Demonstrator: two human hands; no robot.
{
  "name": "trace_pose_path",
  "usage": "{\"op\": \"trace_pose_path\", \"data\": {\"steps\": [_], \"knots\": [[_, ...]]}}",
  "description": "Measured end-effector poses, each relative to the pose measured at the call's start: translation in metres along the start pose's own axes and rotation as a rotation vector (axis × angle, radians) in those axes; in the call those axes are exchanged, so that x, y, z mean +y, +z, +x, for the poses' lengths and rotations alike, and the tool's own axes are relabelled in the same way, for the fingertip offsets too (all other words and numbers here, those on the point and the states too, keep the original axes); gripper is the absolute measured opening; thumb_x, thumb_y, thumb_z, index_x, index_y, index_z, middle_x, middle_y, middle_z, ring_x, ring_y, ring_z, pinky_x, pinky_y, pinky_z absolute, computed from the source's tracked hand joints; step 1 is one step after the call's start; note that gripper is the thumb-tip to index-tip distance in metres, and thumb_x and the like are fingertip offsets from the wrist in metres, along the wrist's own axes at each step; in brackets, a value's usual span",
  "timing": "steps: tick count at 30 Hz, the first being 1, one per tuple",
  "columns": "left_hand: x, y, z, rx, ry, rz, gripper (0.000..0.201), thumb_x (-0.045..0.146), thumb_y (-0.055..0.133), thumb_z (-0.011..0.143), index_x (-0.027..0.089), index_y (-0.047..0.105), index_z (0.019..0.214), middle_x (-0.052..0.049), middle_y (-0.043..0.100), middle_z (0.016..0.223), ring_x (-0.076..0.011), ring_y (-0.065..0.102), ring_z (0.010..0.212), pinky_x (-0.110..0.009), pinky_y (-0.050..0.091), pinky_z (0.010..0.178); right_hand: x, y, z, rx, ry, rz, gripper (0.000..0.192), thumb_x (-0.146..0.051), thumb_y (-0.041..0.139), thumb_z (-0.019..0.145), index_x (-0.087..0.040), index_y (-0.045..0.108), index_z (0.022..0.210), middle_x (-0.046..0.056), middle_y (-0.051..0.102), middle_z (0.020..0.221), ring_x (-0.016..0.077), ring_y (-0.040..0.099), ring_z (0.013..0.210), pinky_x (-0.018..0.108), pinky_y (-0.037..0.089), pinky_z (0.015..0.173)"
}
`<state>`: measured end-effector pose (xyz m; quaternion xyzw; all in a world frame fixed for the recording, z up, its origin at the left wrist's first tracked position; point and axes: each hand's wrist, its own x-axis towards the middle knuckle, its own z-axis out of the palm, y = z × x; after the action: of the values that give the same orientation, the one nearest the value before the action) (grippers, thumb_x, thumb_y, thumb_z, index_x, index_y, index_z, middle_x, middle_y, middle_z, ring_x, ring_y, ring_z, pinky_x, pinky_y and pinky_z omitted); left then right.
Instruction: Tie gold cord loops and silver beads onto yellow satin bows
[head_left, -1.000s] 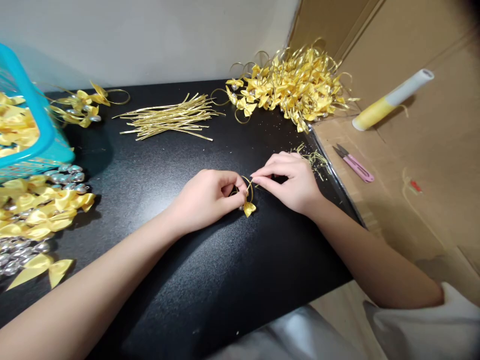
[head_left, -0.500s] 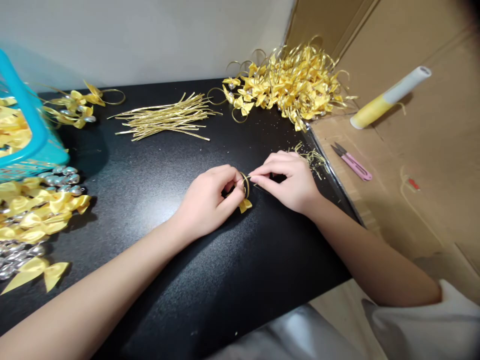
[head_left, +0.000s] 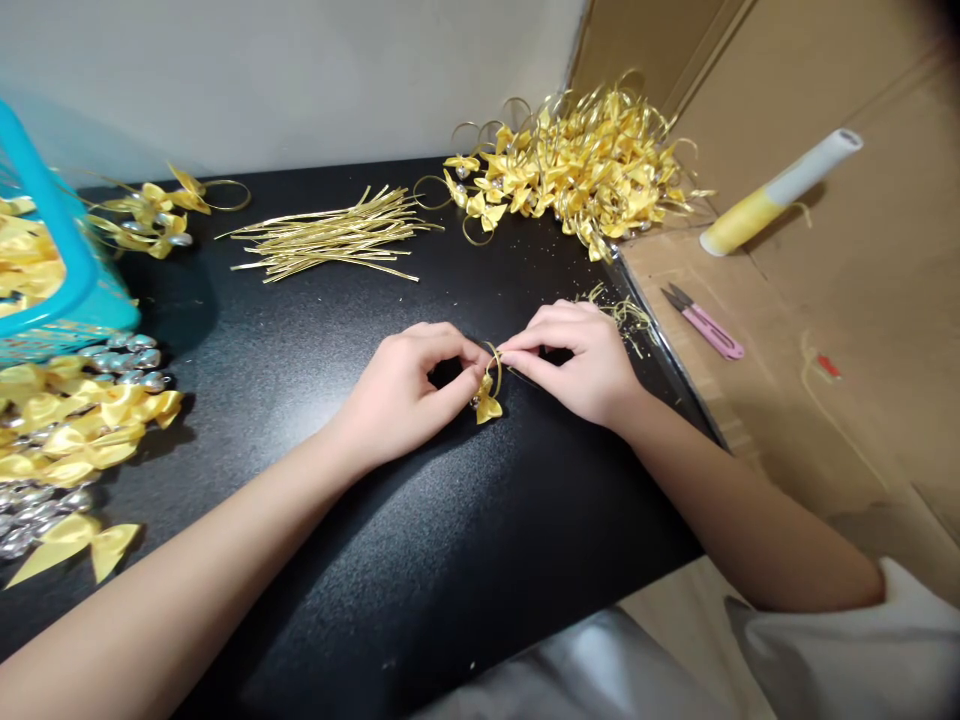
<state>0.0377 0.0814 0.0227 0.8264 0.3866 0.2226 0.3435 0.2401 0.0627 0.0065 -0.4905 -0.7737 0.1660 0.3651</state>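
Note:
Above the middle of the black table, my left hand [head_left: 420, 395] and my right hand [head_left: 574, 355] work close together with fingertips pinched. Between them is a gold twist tie [head_left: 498, 362] bent into a loop, which both hands grip. A yellow ribbon bow [head_left: 489, 405] hangs at the loop's lower side, with a small shiny bead partly hidden beside my left fingers. The end of the tie in my right fingertips is mostly covered by them.
Straight gold twist ties [head_left: 330, 240] lie behind my hands. A heap of looped bows [head_left: 592, 165] fills the back right corner. Left are a blue basket [head_left: 82, 260], loose bows [head_left: 75, 430] and silver beads [head_left: 37, 515]. Pink thread snips [head_left: 705, 322] and a roll [head_left: 780, 195] are right, beyond trimmings [head_left: 630, 320].
My left hand has shifted its grip up to the loop's top near my right fingertips, showing more of the bow and bead. My right hand has hardly moved.

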Motion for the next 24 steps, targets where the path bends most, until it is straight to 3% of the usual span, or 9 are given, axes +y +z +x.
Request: {"op": "trace_pose_path", "data": {"steps": [8, 13, 24], "knots": [[0.0062, 0.0019, 0.0001, -0.036, -0.103, -0.069, 0.026, 0.035, 0.058, 0.089, 0.016, 0.069, 0.075, -0.001, 0.068, 0.080, -0.0154, 0.060, 0.078, -0.029, 0.042, 0.076, -0.0012, 0.0010, -0.0003, 0.005, 0.006, -0.008, 0.006, -0.021, 0.073, 0.081, -0.023, 0.076, 0.076, -0.002, 0.071, 0.071, 0.0133, 0.059, 0.067, 0.034, 0.036, 0.077], [0.0077, 0.0042, 0.0002, -0.026, -0.164, -0.070, 0.022, 0.033, 0.061, 0.085, 0.016, 0.067, 0.072, -0.001, 0.067, 0.077, -0.0145, 0.058, 0.074, -0.028, 0.041, 0.071, -0.0019, 0.0015, 0.0000, -0.001, 0.015, -0.009, 0.005, -0.021, 0.074, 0.080, -0.023, 0.076, 0.075, -0.001, 0.071, 0.072, 0.0136, 0.059, 0.067, 0.034, 0.037, 0.076], [0.0068, 0.0041, -0.0001, -0.021, -0.126, -0.040, 0.021, 0.029, 0.057, 0.086, 0.016, 0.065, 0.072, 0.000, 0.066, 0.074, -0.0148, 0.058, 0.073, -0.028, 0.041, 0.071, 0.0005, -0.0009, 0.0011, 0.033, 0.011, -0.031, 0.005, -0.022, 0.074, 0.080, -0.023, 0.076, 0.076, -0.001, 0.071, 0.071, 0.0139, 0.059, 0.066, 0.034, 0.038, 0.074]]}}
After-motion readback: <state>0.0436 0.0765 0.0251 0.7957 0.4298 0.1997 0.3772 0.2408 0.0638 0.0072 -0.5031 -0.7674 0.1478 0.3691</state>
